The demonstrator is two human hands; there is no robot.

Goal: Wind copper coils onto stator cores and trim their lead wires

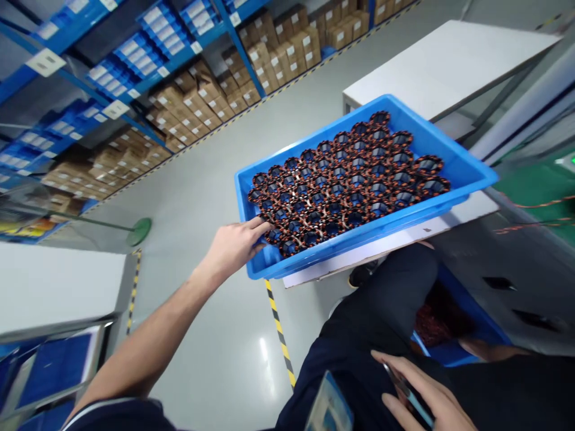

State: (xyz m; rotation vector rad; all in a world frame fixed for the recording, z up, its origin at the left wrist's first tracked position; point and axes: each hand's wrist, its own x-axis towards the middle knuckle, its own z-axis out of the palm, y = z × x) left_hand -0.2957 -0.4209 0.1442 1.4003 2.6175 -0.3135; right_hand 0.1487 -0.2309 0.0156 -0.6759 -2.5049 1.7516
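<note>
A blue plastic tray (467,170) holds rows of toroidal coils (335,191), dark rings wound with copper-orange wire. My left hand (238,245) reaches over the tray's left end. Its thumb and fingers are closed at the edge of a coil (273,236) in the nearest left corner; the exact contact is partly hidden. Low in the view, my right hand (426,392) is curled around a slim metal hand tool (411,395) with a light-blue handle. The fingers hide part of it, so its exact kind does not show. This hand is away from the tray, in front of my dark clothing.
The tray rests on a white table edge (359,257). Below it, a blue bin (487,323) contains dark red material. Another white table (449,66) stands behind. Shelving (233,42) with cartons lines the back, and a green round stand base (139,231) is on the floor.
</note>
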